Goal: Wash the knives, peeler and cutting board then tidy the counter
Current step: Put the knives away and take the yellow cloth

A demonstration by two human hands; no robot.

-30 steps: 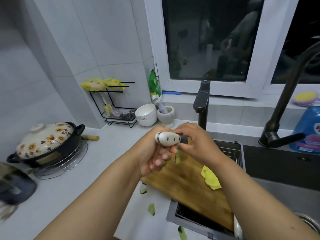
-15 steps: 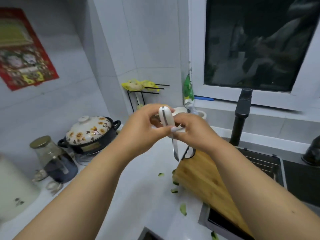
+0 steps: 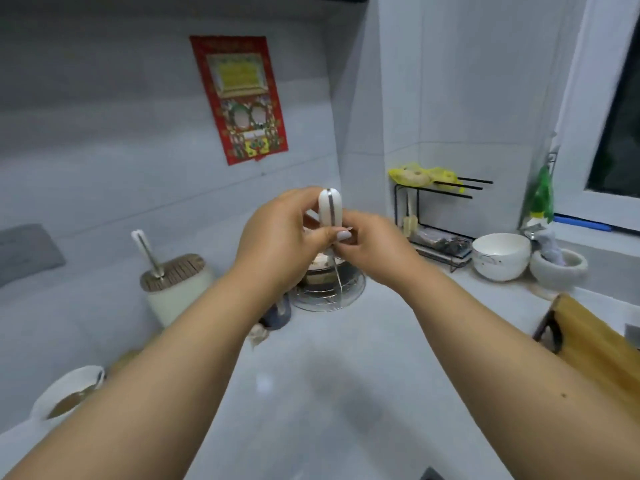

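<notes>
Pale grey surface [image 3: 311,393] in front, above it both hands meeting, left hand [image 3: 277,237] and right hand [image 3: 374,247] pinching the white-handled steel knife [image 3: 330,211] upright between them, blade down, wooden cutting board [image 3: 595,344] at right, white knife block [image 3: 176,289] farther left

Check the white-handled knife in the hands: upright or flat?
Upright. The knife stands handle up, blade pointing down, held between left hand and right hand above the counter.
</notes>
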